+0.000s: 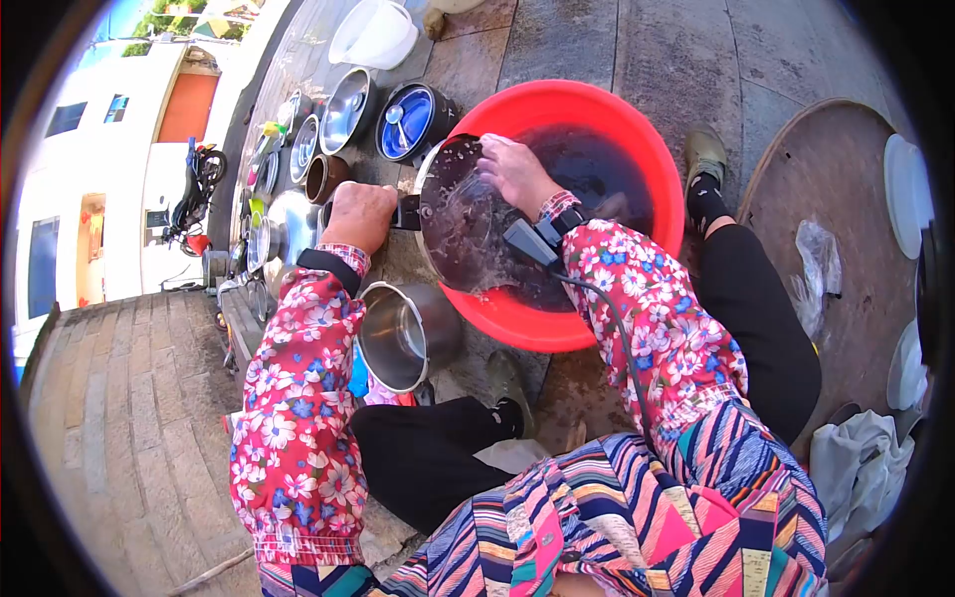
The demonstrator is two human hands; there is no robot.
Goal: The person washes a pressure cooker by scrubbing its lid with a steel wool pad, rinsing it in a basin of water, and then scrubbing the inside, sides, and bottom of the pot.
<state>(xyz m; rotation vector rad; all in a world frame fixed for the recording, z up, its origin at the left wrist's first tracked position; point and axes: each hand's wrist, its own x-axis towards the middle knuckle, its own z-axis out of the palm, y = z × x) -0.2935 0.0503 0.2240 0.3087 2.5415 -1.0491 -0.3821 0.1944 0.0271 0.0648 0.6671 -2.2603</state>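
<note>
My left hand (360, 216) is closed round the dark handle of a pan (463, 224), which is tilted over the left side of a red basin (657, 129). Dark, murky water (587, 164) fills the basin. Near the pan's upper rim is my right hand (515, 171), its fingers bent against the pan's inner side; whether they hold a cloth or scrubber is hidden. A steel pot (403, 336) lies tilted just below my left forearm, its opening facing left.
Steel bowls (348, 107), a blue-lined pot (406, 119) with a ladle and a brown pot (326, 179) stand at the upper left, beside a white tub (373, 35). At right are a round wooden board (796, 199) and white lids (905, 189).
</note>
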